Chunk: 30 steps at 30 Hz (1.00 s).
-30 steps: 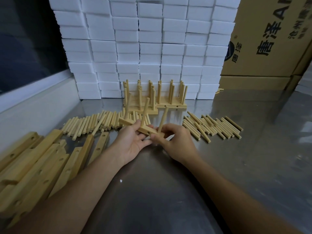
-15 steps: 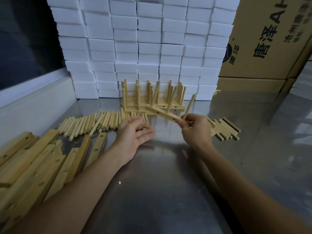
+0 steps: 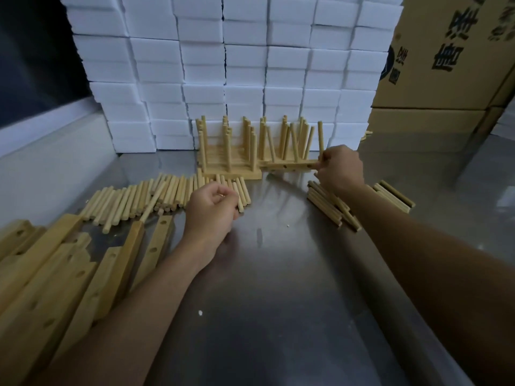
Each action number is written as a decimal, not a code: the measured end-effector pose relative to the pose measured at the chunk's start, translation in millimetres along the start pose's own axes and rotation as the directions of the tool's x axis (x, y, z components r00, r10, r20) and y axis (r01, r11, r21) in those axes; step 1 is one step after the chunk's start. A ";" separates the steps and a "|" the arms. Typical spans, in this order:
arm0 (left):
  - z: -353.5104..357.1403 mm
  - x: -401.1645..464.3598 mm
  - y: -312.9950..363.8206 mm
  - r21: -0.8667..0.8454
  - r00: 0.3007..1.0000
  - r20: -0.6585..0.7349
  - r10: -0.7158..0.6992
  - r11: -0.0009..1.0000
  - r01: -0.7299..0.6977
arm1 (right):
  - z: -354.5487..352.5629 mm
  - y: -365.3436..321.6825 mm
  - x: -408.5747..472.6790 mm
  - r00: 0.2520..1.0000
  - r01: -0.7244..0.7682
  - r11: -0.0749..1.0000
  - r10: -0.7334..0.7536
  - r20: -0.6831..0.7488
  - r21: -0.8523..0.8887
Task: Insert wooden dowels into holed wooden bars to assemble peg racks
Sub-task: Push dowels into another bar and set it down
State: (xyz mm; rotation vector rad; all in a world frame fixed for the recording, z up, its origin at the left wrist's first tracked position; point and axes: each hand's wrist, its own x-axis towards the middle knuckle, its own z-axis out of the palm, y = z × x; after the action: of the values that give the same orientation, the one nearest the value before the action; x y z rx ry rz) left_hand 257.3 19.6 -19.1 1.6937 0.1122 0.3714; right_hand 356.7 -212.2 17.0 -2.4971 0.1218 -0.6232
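Head view: right hand (image 3: 340, 168) grips the end of a dowelled bar (image 3: 289, 164), holding it against the finished peg racks (image 3: 231, 151) at the steel table's (image 3: 278, 274) back. Left hand (image 3: 211, 210), fingers curled, pinches among loose dowels (image 3: 133, 199).

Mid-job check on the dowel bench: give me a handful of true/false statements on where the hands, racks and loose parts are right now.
1. The right hand grips the end of a pale wooden peg rack bar at the back of the steel table. True.
2. The left hand is lifting a holed bar. False: it hovers, fingers curled, over the row of loose pale wooden dowels.
3. Empty holed wooden bars are piled at the left. True.
4. The finished racks stand against a cardboard box. False: the finished wooden peg racks stand before stacked white foam blocks; the brown cardboard box is further right.
5. A second pile of wooden dowels lies under the right forearm. True.
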 end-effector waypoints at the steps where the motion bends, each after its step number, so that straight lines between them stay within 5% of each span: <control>1: 0.0 0.8 -0.3 0.007 1.000 -0.006 -0.006 1.000 0.006 | 3.4 -0.6 6.7 0.999 0.023 0.999 -0.023 0.028 -0.026; 12: 1.5 -2.3 1.7 0.062 0.999 -0.038 0.003 0.998 0.000 | 37.7 -2.9 42.5 0.982 -0.028 0.992 0.050 0.183 -0.120; 20: 0.5 -2.4 2.8 0.058 0.999 -0.039 -0.004 0.998 0.006 | 28.9 -12.1 25.7 0.997 -0.073 0.984 0.077 0.018 -0.160; 30: 0.4 -2.9 4.2 0.084 0.999 -0.023 -0.026 0.996 0.027 | 0.4 -26.1 -42.3 0.984 0.117 0.989 -0.102 -0.149 0.090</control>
State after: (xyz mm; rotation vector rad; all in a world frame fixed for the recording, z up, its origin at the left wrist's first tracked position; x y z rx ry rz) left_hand 254.1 17.7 -15.6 1.7701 0.1685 0.3699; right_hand 318.2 -181.0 13.6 -2.3749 0.0069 -0.8350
